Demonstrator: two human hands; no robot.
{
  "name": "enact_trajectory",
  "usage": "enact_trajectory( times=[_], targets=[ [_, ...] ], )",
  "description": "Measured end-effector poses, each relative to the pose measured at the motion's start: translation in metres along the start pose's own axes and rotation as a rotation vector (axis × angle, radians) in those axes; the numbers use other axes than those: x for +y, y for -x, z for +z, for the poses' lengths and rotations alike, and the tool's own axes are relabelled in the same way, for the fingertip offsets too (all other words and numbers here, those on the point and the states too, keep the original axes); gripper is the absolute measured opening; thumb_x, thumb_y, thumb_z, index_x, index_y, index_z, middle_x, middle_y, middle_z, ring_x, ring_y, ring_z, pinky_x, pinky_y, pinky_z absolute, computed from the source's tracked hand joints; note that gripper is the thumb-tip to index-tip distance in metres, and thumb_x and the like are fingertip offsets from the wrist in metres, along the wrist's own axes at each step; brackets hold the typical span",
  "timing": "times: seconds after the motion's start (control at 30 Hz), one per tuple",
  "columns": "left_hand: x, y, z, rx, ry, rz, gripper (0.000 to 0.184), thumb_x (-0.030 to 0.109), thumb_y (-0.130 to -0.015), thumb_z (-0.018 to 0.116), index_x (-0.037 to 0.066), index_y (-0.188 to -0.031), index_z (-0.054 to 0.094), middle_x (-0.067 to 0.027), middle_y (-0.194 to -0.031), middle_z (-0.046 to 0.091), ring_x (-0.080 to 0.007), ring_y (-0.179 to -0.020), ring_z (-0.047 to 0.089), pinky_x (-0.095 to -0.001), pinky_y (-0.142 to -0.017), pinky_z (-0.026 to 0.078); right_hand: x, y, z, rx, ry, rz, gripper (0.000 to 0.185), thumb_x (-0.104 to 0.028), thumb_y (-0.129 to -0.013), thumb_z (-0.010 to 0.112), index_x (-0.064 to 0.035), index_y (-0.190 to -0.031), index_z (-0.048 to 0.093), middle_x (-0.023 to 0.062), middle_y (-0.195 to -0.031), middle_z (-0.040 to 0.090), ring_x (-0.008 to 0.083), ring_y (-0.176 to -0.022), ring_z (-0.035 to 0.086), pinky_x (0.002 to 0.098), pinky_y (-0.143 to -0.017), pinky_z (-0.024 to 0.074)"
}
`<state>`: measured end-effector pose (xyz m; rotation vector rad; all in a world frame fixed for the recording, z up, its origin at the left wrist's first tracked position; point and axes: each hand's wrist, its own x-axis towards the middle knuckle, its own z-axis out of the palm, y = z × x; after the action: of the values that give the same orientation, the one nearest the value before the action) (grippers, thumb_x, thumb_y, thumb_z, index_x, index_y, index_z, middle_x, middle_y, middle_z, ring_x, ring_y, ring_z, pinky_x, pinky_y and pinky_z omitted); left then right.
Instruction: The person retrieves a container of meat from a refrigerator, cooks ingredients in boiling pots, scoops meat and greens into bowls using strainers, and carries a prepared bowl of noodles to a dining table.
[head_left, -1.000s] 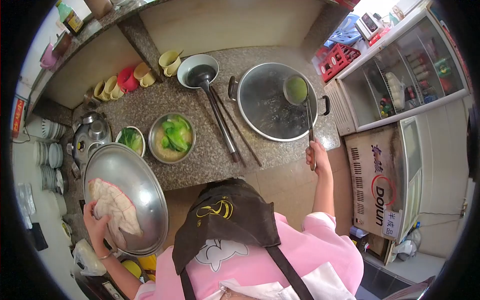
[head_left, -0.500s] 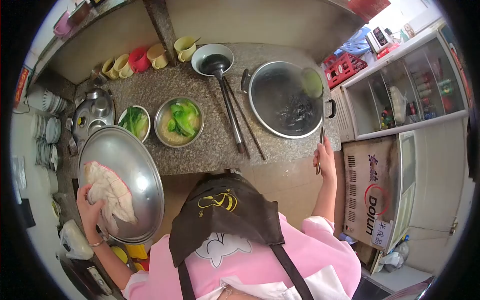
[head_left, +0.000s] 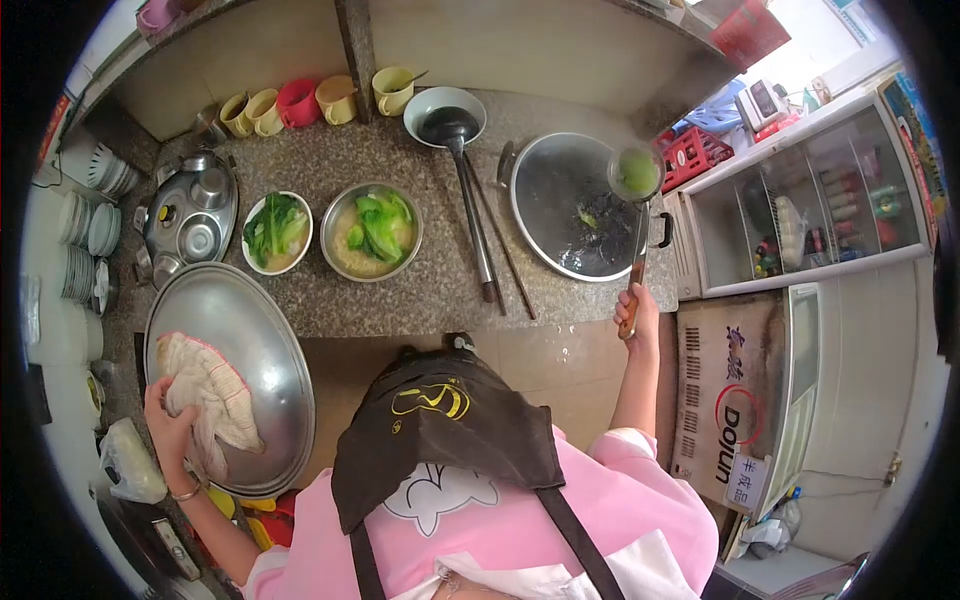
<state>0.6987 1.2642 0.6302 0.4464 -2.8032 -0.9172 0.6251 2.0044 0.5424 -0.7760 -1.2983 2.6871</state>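
Note:
My right hand (head_left: pixel 639 312) is closed around the wooden handle of a strainer (head_left: pixel 636 174) with green leaves in it. The strainer is over the right rim of a big metal pot (head_left: pixel 519 215) of dark water, where a bit of green floats. At the left, my left hand (head_left: pixel 172 420) grips a whitish cloth (head_left: pixel 222 390) with a red edge, bunched on top of a large round metal lid (head_left: pixel 285 350); the knob, if any, is hidden. Between them on the counter are a metal bowl (head_left: pixel 331 262) and a white bowl (head_left: pixel 247 258), both containing leafy greens.
A ladle (head_left: pixel 466 180) rests in a pale bowl (head_left: pixel 414 97), with chopsticks (head_left: pixel 502 225) alongside. Several cups (head_left: pixel 298 103) line the back partition. A metal tray of lidded pots (head_left: pixel 168 245) stands left. A glass-door fridge (head_left: pixel 800 215) and a carton (head_left: pixel 725 400) are right.
The strainer has shifted right toward the pot's rim and turned, so its greens and wooden handle show more clearly. A green bit now shows in the water. The lid has swung slightly left.

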Motion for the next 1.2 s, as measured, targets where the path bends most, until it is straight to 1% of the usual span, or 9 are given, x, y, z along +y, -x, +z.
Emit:
enact_trajectory(
  times=[0.07, 0.33, 0.43, 0.5, 0.67, 0.8, 0.9, 0.97, 1.2],
  targets=[
    [-0.005, 0.001, 0.0, 0.001, 0.005, -0.005, 0.049, 0.004, -0.056, 0.063, -0.003, -0.104, 0.053, -0.0091, -0.096, 0.05, -0.022, -0.091, 0.052, -0.0302, -0.085, 0.041, -0.003, 0.003, 0.024, 0.242, 0.396, -0.05, 0.012, -0.022, -0.089, 0.048, -0.0126, -0.089, 0.041, 0.0004, -0.064, 0.044, 0.0103, -0.047, 0.041, 0.0258, -0.041, 0.0356],
    [-0.01, 0.008, -0.008, 0.001, -0.023, -0.039, 0.049, 0.008, -0.055, 0.067, -0.001, -0.102, 0.056, -0.0101, -0.093, 0.053, -0.0228, -0.088, 0.054, -0.0298, -0.081, 0.043, 0.0, 0.004, 0.027, 0.047, -0.287, 0.227, 0.012, -0.022, -0.093, 0.044, -0.0102, -0.094, 0.044, -0.0005, -0.065, 0.039, 0.0053, -0.045, 0.036, 0.0196, -0.037, 0.0316],
    [-0.005, 0.006, -0.009, 0.028, 0.001, -0.095, 0.047, 0.009, -0.053, 0.068, -0.001, -0.098, 0.058, -0.01, -0.091, 0.053, -0.0228, -0.086, 0.055, -0.03, -0.079, 0.044, 0.019, 0.008, 0.043, -0.05, -0.157, 0.236, 0.011, -0.022, -0.093, 0.045, -0.0117, -0.094, 0.044, -0.0001, -0.067, 0.04, 0.0062, -0.046, 0.039, 0.0206, -0.037, 0.0328],
    [-0.013, 0.009, -0.007, 0.056, 0.005, -0.046, 0.046, 0.01, -0.053, 0.069, -0.001, -0.096, 0.058, -0.0105, -0.089, 0.054, -0.0234, -0.084, 0.055, -0.03, -0.078, 0.044, 0.039, 0.018, 0.075, 0.047, 0.304, 0.028, 0.012, -0.024, -0.091, 0.047, -0.0135, -0.094, 0.043, 0.0, -0.068, 0.041, 0.0073, -0.046, 0.04, 0.0212, -0.038, 0.0337],
    [-0.013, 0.009, -0.012, 0.029, -0.05, -0.105, 0.046, 0.011, -0.052, 0.069, -0.001, -0.096, 0.059, -0.0114, -0.09, 0.055, -0.0249, -0.085, 0.057, -0.0302, -0.078, 0.045, 0.095, 0.035, 0.149, -0.281, 0.611, 0.009, 0.055, -0.019, -0.089, 0.044, -0.0146, -0.141, 0.026, -0.0011, -0.062, 0.039, 0.0079, -0.044, 0.04, 0.0213, -0.038, 0.0341],
    [-0.02, 0.012, -0.009, 0.072, -0.049, -0.065, 0.047, 0.012, -0.051, 0.07, -0.001, -0.095, 0.059, -0.0118, -0.09, 0.056, -0.0256, -0.087, 0.057, -0.0313, -0.078, 0.045, 0.174, 0.027, 0.185, -0.563, 0.892, 0.012, 0.066, -0.011, -0.087, 0.045, -0.0129, -0.145, 0.015, 0.0007, -0.061, 0.045, 0.0071, -0.043, 0.037, 0.0231, -0.038, 0.0348],
    [-0.021, 0.016, -0.011, 0.086, -0.044, -0.076, 0.047, 0.013, -0.05, 0.071, -0.001, -0.093, 0.059, -0.0123, -0.09, 0.055, -0.0272, -0.087, 0.057, -0.0319, -0.079, 0.045, 0.212, 0.023, 0.218, -0.689, 1.239, -0.057, 0.068, -0.008, -0.084, 0.048, -0.0097, -0.144, 0.016, 0.0134, -0.078, 0.06, 0.0206, -0.053, 0.057, 0.0315, -0.05, 0.0477],
    [-0.021, 0.019, -0.014, 0.1, -0.048, -0.081, 0.046, 0.014, -0.051, 0.071, 0.0, -0.093, 0.059, -0.0126, -0.09, 0.055, -0.0281, -0.086, 0.057, -0.0323, -0.079, 0.045, 0.241, 0.012, 0.221, -0.886, 1.313, -0.498, 0.069, -0.007, -0.082, 0.05, -0.0077, -0.143, 0.018, 0.0272, -0.105, 0.06, 0.038, -0.087, 0.063, 0.0393, -0.074, 0.0507],
    [-0.032, 0.024, -0.018, 0.09, -0.09, -0.137, 0.044, 0.016, -0.051, 0.07, 0.001, -0.091, 0.058, -0.0135, -0.087, 0.054, -0.0301, -0.084, 0.056, -0.0339, -0.077, 0.045, 0.262, 0.009, 0.239, -0.929, 1.165, -0.347, 0.066, -0.004, -0.082, 0.049, 0.0, -0.141, 0.019, 0.0271, -0.132, 0.042, 0.0365, -0.122, 0.044, 0.0379, -0.099, 0.0369]
  ],
)
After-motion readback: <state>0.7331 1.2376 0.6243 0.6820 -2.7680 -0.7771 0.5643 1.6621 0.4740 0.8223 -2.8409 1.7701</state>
